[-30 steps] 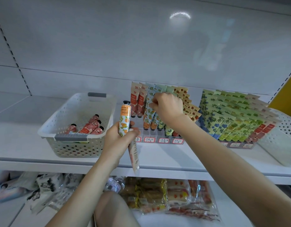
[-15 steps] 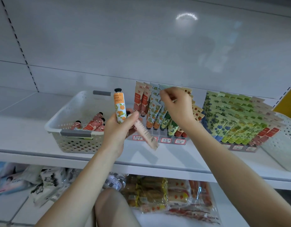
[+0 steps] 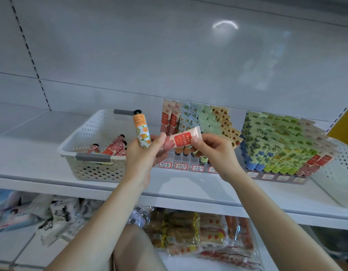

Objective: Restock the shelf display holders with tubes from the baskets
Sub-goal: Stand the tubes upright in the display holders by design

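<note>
My left hand [image 3: 142, 156] grips an orange-patterned tube [image 3: 142, 133] upright, black cap on top, and its thumb presses one end of a pink-red tube [image 3: 182, 138]. My right hand [image 3: 214, 151] pinches the other, crimped end of that pink-red tube, which lies almost level between both hands. Behind them stands a clear display holder [image 3: 182, 165] with rows of red, blue, green and orange tubes. A second clear holder [image 3: 275, 176] full of tubes stands to the right. The white basket [image 3: 85, 133] on the left holds several pink-red tubes [image 3: 114, 146].
Another white perforated basket [image 3: 339, 173] sits at the far right of the white shelf [image 3: 188, 194]. Below the shelf lie packets of snacks [image 3: 198, 233] and bagged goods [image 3: 52, 214]. My knee [image 3: 134, 251] shows at the bottom.
My right hand left the holder's tubes and came down to take the end of the pink-red tube, which my left hand swung up from hanging to nearly level.
</note>
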The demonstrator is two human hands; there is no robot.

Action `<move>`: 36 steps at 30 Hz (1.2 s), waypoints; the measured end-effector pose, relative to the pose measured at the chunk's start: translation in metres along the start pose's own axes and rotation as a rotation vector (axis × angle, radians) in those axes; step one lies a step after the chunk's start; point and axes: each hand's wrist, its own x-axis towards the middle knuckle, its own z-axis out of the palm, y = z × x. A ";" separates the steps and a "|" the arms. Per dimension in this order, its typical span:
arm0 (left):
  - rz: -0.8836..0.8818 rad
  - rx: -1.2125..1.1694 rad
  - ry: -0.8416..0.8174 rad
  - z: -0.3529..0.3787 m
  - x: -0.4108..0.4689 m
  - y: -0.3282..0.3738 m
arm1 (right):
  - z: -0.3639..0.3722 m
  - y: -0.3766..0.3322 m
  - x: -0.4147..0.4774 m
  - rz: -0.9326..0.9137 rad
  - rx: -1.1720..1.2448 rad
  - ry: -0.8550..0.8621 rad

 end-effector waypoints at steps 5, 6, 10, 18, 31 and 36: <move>0.006 0.093 -0.011 -0.005 -0.003 -0.004 | 0.000 -0.005 0.009 0.003 -0.146 -0.010; 0.019 0.135 -0.007 -0.008 -0.002 -0.006 | -0.001 -0.008 0.014 -0.013 -0.183 0.008; 0.066 0.243 0.004 -0.016 0.000 -0.009 | -0.005 -0.022 0.052 -0.084 -0.415 0.120; 0.166 0.365 0.024 -0.027 0.005 -0.009 | 0.025 -0.015 0.100 -0.033 -1.005 0.047; 0.160 0.431 -0.030 -0.028 0.006 -0.009 | 0.044 -0.011 0.111 0.047 -1.299 -0.003; 0.170 0.430 -0.034 -0.027 0.003 -0.008 | 0.046 -0.007 0.115 0.065 -1.369 -0.014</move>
